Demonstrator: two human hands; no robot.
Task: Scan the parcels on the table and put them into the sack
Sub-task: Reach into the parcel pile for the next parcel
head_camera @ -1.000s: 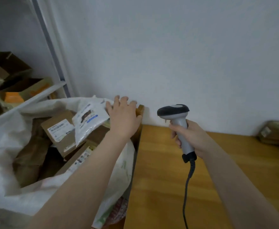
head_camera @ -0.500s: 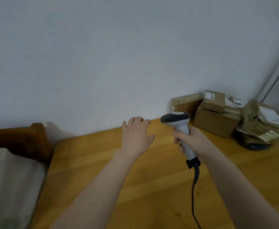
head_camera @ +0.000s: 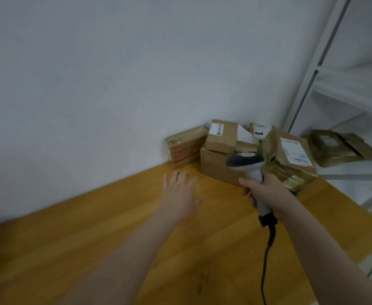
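My left hand (head_camera: 181, 194) is flat, fingers spread and empty; my right hand (head_camera: 266, 192) grips the scanner (head_camera: 245, 160). The parcels (head_camera: 213, 167) are stacked just beyond my left fingertips. The top box (head_camera: 222, 138) looks light and stiff; I'd take its side edges.

Wooden table (head_camera: 105, 234), cardboard parcels (head_camera: 242, 148) piled at far corner

Open bench (head_camera: 92, 238) runs clear in front of the left grip (head_camera: 179, 194) up to the wall (head_camera: 92, 84). Far right corner's jammed: parcels (head_camera: 221, 137) stacked against the wall, scanner (head_camera: 244, 160) in the right grip (head_camera: 266, 192) standing just before them.
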